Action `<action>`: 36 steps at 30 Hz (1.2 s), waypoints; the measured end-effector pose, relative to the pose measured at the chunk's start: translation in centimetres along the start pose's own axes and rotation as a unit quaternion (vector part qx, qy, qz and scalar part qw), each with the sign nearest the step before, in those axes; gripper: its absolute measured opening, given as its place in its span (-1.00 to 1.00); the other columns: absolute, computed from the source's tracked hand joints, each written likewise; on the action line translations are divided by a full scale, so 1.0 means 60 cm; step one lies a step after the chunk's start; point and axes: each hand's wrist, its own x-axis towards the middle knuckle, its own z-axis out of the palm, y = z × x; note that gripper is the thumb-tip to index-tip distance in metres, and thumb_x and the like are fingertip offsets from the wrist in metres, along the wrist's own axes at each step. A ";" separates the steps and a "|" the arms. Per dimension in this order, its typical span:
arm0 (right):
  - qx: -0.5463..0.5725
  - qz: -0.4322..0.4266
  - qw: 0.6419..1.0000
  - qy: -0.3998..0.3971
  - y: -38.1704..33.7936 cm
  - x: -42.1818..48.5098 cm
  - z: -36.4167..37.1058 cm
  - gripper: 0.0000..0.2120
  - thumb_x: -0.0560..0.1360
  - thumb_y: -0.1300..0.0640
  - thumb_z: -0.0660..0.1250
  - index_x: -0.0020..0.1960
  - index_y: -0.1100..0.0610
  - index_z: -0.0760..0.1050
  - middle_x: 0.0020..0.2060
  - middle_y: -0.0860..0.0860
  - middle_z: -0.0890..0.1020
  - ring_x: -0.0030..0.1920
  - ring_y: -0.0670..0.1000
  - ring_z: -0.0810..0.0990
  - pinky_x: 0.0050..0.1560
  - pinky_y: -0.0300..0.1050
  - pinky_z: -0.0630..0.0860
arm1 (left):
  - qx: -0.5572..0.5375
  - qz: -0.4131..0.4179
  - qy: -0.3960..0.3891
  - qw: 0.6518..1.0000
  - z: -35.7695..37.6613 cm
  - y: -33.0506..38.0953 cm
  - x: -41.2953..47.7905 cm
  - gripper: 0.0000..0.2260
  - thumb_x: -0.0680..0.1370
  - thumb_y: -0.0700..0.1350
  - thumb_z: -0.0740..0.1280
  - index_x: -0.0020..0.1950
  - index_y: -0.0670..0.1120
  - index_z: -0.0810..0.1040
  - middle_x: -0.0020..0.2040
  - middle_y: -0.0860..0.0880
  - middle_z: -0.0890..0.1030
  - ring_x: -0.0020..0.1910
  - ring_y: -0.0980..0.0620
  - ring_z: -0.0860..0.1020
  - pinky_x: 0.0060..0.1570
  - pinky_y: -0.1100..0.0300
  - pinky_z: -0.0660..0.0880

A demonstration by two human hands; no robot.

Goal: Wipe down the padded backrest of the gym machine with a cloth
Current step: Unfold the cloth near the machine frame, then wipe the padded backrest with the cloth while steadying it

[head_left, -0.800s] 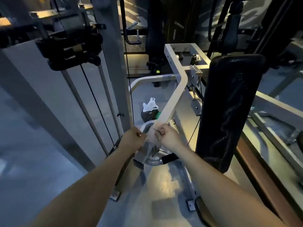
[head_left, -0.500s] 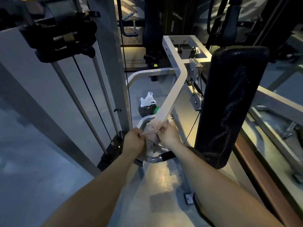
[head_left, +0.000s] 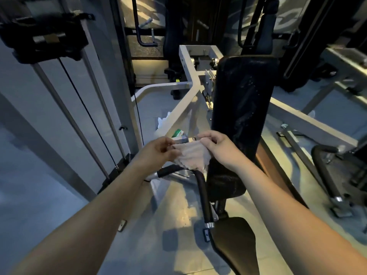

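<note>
Black padded backrest [head_left: 244, 108] stands upright, wet streaks on its face. Pale cloth [head_left: 191, 156] is stretched at the backrest's lower left edge. Left hand [head_left: 158, 150] grip pinches the cloth's left edge; right hand [head_left: 218, 147] grip pinches its upper right corner.

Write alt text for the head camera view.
A person's left hand and right hand pinch a pale cloth between them, beside a gym machine's black padded backrest. A white metal frame runs behind; a black seat sits below.
</note>
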 end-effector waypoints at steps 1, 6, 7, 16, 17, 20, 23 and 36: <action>-0.017 -0.005 1.000 -0.024 0.013 -0.019 -0.028 -0.78 0.66 0.07 0.31 0.27 0.02 0.62 0.07 -0.13 0.66 0.05 -0.19 0.59 0.04 -0.32 0.45 | 0.036 0.017 -0.005 0.999 0.025 0.012 -0.008 -0.81 0.56 -0.14 0.45 0.17 -0.09 0.61 -0.07 -0.03 0.70 -0.14 0.17 0.66 -0.09 0.30 0.59; -0.063 -0.001 0.988 -0.141 0.096 -0.125 -0.182 -0.86 0.64 -0.04 0.34 0.00 -0.08 0.67 -0.24 -0.06 0.69 -0.19 -0.08 0.64 -0.04 -0.10 0.55 | 0.162 0.023 0.019 0.986 0.177 0.050 -0.031 -0.91 0.62 -0.06 0.37 0.04 -0.01 0.67 -0.12 0.06 0.66 -0.15 0.23 0.58 -0.11 0.33 0.49; -0.049 0.008 0.987 -0.151 0.117 -0.145 -0.214 -0.84 0.61 -0.06 0.38 -0.12 -0.08 0.64 -0.33 -0.04 0.63 -0.29 -0.04 0.59 -0.13 -0.07 0.54 | 0.157 0.021 0.033 0.987 0.212 0.061 -0.038 -0.91 0.62 -0.07 0.37 0.02 -0.01 0.68 -0.15 0.09 0.65 -0.20 0.27 0.56 -0.16 0.38 0.43; 0.148 0.083 0.971 -0.167 0.305 -0.280 -0.372 -0.89 0.52 -0.11 0.42 -0.12 -0.10 0.57 -0.25 -0.06 0.57 -0.22 0.01 0.50 -0.20 -0.06 0.37 | -0.005 -0.148 0.055 0.987 0.503 0.089 -0.124 -0.71 0.65 -0.24 0.17 -0.21 -0.10 0.56 -0.31 -0.08 0.60 -0.30 0.01 0.49 -0.30 0.23 0.50; 0.189 0.100 0.962 -0.170 0.320 -0.286 -0.375 -0.88 0.51 0.01 0.45 0.00 0.00 0.57 -0.17 0.01 0.59 -0.17 0.02 0.54 -0.20 -0.09 0.43 | -0.052 -0.177 0.067 0.981 0.527 0.098 -0.134 -0.72 0.64 -0.26 0.13 -0.20 -0.12 0.54 -0.32 -0.07 0.57 -0.33 0.02 0.47 -0.38 0.31 0.45; 0.148 0.128 0.972 -0.127 0.332 -0.308 -0.369 -0.88 0.55 0.23 0.42 0.04 0.12 0.50 -0.17 0.06 0.57 -0.18 0.02 0.56 -0.29 -0.18 0.48 | -0.167 -0.241 0.118 0.949 0.580 0.114 -0.160 -0.76 0.62 -0.26 0.12 -0.17 -0.20 0.52 -0.35 -0.10 0.58 -0.38 0.02 0.53 -0.32 0.20 0.50; -0.003 0.141 0.989 -0.053 0.342 -0.326 -0.339 -0.86 0.52 0.12 0.44 0.00 0.11 0.50 -0.16 0.09 0.61 -0.15 0.10 0.62 -0.20 0.03 0.64 | -0.175 -0.227 0.095 0.953 0.608 0.095 -0.180 -0.78 0.64 -0.25 0.19 -0.19 -0.16 0.50 -0.29 -0.11 0.53 -0.26 -0.01 0.56 -0.22 0.12 0.59; 0.133 0.225 0.963 -0.062 0.448 -0.357 -0.203 -0.84 0.61 0.34 0.34 0.13 0.15 0.55 -0.19 -0.02 0.66 -0.21 -0.15 0.65 -0.23 -0.34 0.54 | -0.224 -0.328 -0.002 0.918 0.645 -0.039 -0.156 -0.61 0.70 0.00 0.10 -0.01 -0.15 0.66 -0.09 -0.09 0.69 -0.02 -0.06 0.62 0.13 0.07 0.55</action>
